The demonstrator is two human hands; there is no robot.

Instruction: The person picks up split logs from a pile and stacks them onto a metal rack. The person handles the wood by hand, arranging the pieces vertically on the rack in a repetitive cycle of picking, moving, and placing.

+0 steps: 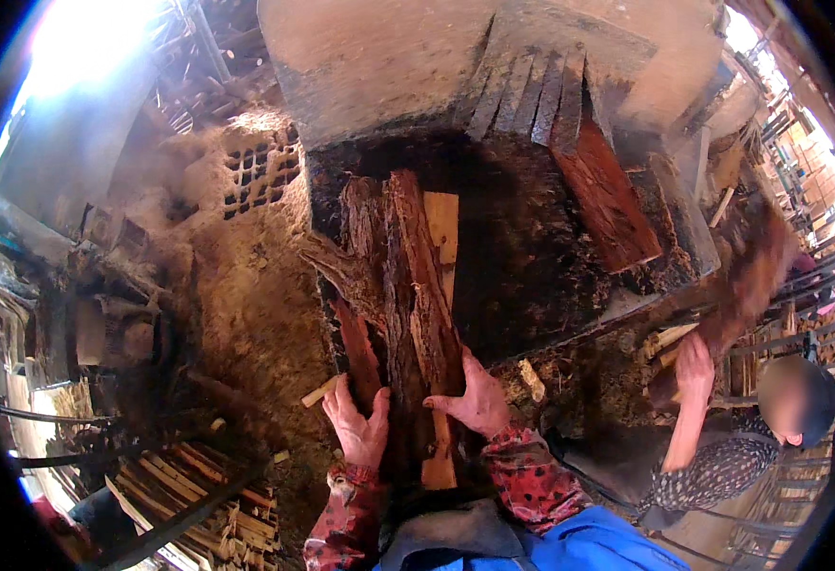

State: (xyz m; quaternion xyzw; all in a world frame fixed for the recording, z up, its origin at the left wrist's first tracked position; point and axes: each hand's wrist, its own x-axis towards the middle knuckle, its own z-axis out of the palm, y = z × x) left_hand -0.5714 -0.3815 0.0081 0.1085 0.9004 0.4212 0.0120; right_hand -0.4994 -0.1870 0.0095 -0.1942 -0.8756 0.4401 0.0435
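Several bark-covered slabs [403, 285] lie along the desk's [513, 266] left side, long axis crossing its near edge toward me; my left hand [357, 426] and right hand [479, 396] hold them from opposite flanks, equally close

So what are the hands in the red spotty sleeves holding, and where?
The left hand and right hand hold rough wood pieces between them, by the sides, near the end closest to the person.

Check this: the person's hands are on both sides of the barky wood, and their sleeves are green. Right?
No, the sleeves are red with dark spots, as the head view shows. The left hand and right hand are on both sides of the barky wood.
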